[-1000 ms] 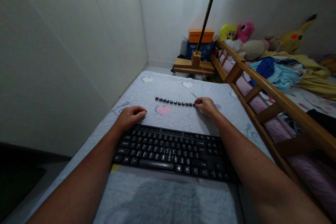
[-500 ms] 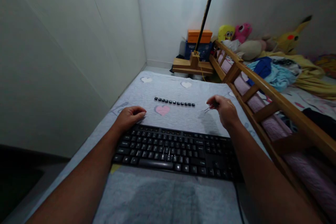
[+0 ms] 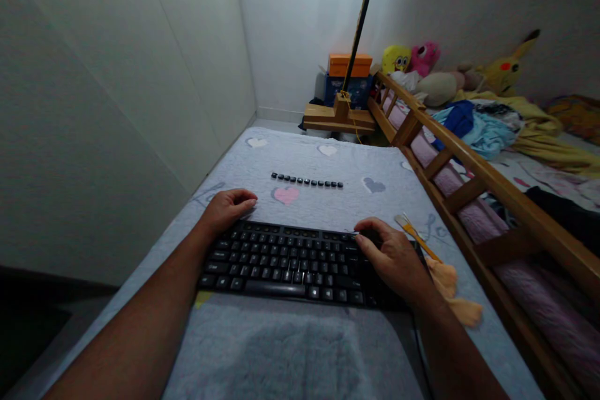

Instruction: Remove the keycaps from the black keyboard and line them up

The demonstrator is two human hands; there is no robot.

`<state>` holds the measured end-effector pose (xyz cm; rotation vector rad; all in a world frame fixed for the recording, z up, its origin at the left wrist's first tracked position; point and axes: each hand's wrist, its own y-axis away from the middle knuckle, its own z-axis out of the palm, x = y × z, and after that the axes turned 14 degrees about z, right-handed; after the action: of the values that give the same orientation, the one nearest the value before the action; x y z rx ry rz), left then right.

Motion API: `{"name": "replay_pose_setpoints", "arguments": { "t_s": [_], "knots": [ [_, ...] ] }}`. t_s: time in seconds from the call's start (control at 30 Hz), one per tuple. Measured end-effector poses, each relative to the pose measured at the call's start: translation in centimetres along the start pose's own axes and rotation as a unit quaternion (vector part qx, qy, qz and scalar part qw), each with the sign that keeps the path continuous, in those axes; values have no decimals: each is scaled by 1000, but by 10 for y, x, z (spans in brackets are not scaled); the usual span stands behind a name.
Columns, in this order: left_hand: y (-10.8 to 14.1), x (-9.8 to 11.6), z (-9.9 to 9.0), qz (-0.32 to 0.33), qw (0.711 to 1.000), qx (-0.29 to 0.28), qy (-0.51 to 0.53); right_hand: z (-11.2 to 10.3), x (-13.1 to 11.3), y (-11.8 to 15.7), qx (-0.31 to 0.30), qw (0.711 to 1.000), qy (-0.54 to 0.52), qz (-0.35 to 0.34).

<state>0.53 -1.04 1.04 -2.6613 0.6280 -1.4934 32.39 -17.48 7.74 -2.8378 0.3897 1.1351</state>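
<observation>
A black keyboard (image 3: 281, 259) lies in front of me on a light blue cloth (image 3: 300, 344). My left hand (image 3: 228, 209) rests at its upper left corner, fingers loosely bent, thumb apart from them, holding nothing. Over the keyboard's upper right part, my right hand (image 3: 389, 253) is closed in a pinch. A thin metal tip shows at its fingertips, part of a slim two-pronged tool (image 3: 350, 231); the rest is hidden by the hand. Beyond the keyboard, several loose black keycaps (image 3: 307, 181) form a straight row on the cloth.
Right of the keyboard lie a brush with a yellow handle (image 3: 422, 240) and an orange cloth (image 3: 445, 281). A wooden bed rail (image 3: 469, 165) borders the right side, a white cabinet (image 3: 140, 75) the left. A pole on a wooden base (image 3: 340, 114) stands behind.
My right hand has come back toward me from beside the keycap row to the keyboard, uncovering a grey heart print. The left hand stays put. The view has shifted slightly.
</observation>
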Motion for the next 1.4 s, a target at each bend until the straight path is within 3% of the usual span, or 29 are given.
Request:
{"name": "replay_pose_setpoints", "arguments": {
  "t_s": [0.23, 0.57, 0.87, 1.4],
  "knots": [
    [-1, 2, 0, 4, 1000, 3, 9, 16, 9, 5, 34, 997, 31, -57],
    [-1, -4, 0, 10, 1000, -10, 5, 25, 14, 8, 26, 992, 78, -98],
    [-1, -7, 1, 7, 1000, -11, 8, 25, 15, 9, 13, 994, 70, -84],
    [-1, -4, 1, 7, 1000, -6, 3, 25, 15, 7, 51, 999, 16, -4]
  ]
}}
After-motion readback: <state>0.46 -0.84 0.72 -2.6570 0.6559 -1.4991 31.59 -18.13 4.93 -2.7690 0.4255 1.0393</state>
